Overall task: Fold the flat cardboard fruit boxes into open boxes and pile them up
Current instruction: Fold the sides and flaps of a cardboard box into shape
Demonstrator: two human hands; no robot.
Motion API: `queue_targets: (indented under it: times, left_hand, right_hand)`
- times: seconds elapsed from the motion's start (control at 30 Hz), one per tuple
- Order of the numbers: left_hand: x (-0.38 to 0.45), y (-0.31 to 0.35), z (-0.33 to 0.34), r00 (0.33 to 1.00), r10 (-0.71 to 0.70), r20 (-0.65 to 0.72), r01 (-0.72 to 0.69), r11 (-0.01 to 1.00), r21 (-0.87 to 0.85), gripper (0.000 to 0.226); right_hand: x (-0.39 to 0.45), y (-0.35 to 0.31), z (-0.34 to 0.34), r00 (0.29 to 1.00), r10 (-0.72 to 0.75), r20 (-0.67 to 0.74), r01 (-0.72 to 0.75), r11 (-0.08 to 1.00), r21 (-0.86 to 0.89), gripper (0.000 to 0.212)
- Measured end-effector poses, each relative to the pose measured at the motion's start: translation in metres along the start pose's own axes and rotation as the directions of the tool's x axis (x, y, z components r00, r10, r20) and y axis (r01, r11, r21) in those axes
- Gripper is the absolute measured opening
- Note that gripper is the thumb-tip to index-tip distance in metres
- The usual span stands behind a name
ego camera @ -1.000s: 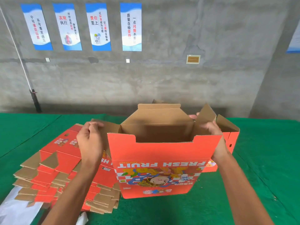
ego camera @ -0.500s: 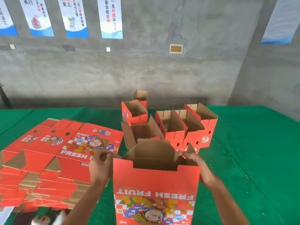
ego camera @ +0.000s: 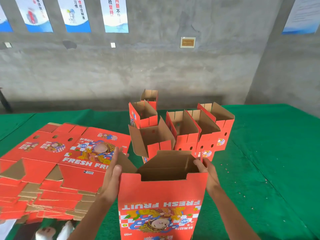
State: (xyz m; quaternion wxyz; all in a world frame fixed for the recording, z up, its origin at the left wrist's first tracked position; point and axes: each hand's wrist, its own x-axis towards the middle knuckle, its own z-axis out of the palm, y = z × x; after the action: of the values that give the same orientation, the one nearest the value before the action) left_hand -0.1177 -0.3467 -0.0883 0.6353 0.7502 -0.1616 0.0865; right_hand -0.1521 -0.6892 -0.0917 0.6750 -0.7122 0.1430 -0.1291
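Observation:
A red "FRESH FRUIT" cardboard box (ego camera: 161,201) stands upside down in front of me, its brown bottom flaps partly folded inward. My left hand (ego camera: 113,172) lies flat with straight fingers against the box's left side flap. My right hand (ego camera: 207,172) holds the right edge, fingers curled over the flap there. A pile of flat red boxes (ego camera: 57,167) lies to the left. Several folded open boxes (ego camera: 183,130) stand in a cluster behind the one I hold.
Everything sits on a green felt-covered table (ego camera: 268,161). A grey concrete wall (ego camera: 155,66) with hanging posters runs behind the table. White material shows at the bottom left under the flat pile.
The box has come lower and nearer to me, and my view has tilted down, revealing the folded boxes behind. My left hand went from curled on a flap to flat against it.

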Motion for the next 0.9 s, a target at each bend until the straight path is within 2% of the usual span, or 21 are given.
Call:
queue_targets:
  times: [0.07, 0.13, 0.17, 0.27, 0.4, 0.43, 0.53, 0.63, 0.7, 0.77, 0.83, 0.9]
  left_hand:
    - [0.005, 0.002, -0.004, 0.998, -0.058, -0.002, 0.058, 0.997, 0.048, 0.077]
    - [0.009, 0.004, -0.004, 0.988, -0.155, -0.018, 0.156, 0.983, 0.101, 0.103]
    - [0.011, 0.004, -0.004, 0.985, -0.174, -0.022, 0.175, 0.968, 0.181, 0.116]
    - [0.018, 0.005, -0.001, 0.990, -0.142, 0.002, 0.129, 0.904, 0.409, 0.136]
    - [0.025, 0.010, 0.019, 0.996, -0.086, 0.019, 0.051, 0.741, 0.669, 0.142]
    - [0.024, 0.010, 0.028, 0.998, -0.050, 0.034, 0.010, 0.700, 0.714, 0.139]
    - [0.015, 0.009, 0.051, 0.990, 0.054, 0.134, -0.136, 0.659, 0.740, 0.130]
    - [0.007, 0.005, 0.061, 0.971, 0.100, 0.217, -0.229, 0.652, 0.723, 0.119]
    - [0.004, 0.003, 0.063, 0.961, 0.131, 0.245, -0.272, 0.625, 0.732, 0.109]
    - [0.001, 0.004, 0.062, 0.946, 0.158, 0.283, -0.317, 0.632, 0.707, 0.101]
    - [-0.001, 0.006, 0.062, 0.933, 0.169, 0.318, -0.342, 0.690, 0.638, 0.092]
    - [-0.005, 0.004, 0.062, 0.959, 0.099, 0.265, -0.242, 0.773, 0.586, 0.078]
  right_hand:
    - [0.003, 0.001, 0.002, 1.000, 0.003, -0.024, -0.003, 1.000, 0.018, 0.049]
    - [0.007, 0.003, 0.000, 0.999, 0.032, 0.004, -0.033, 0.990, 0.141, 0.057]
    - [0.009, 0.005, -0.002, 0.999, 0.039, 0.028, -0.045, 0.973, 0.227, 0.055]
    - [0.009, 0.009, -0.009, 0.997, -0.008, 0.080, -0.026, 0.909, 0.417, 0.042]
    - [0.001, -0.005, -0.005, 0.986, -0.031, 0.161, -0.058, 0.852, 0.520, 0.067]
    - [0.000, -0.008, -0.004, 0.987, -0.022, 0.162, -0.065, 0.854, 0.516, 0.065]
    - [-0.007, -0.010, 0.002, 0.974, -0.009, 0.225, -0.078, 0.924, 0.375, 0.035]
    - [-0.012, -0.004, 0.003, 0.973, -0.066, 0.220, 0.014, 0.973, 0.232, 0.027]
    - [-0.014, 0.002, 0.003, 0.971, -0.119, 0.207, 0.093, 0.987, 0.132, 0.029]
    - [-0.016, 0.005, 0.005, 0.948, -0.198, 0.250, 0.221, 0.973, -0.067, 0.036]
    - [-0.016, 0.008, 0.005, 0.909, -0.260, 0.327, 0.342, 0.912, -0.226, 0.042]
    - [-0.015, 0.010, 0.003, 0.887, -0.282, 0.367, 0.399, 0.867, -0.297, 0.051]
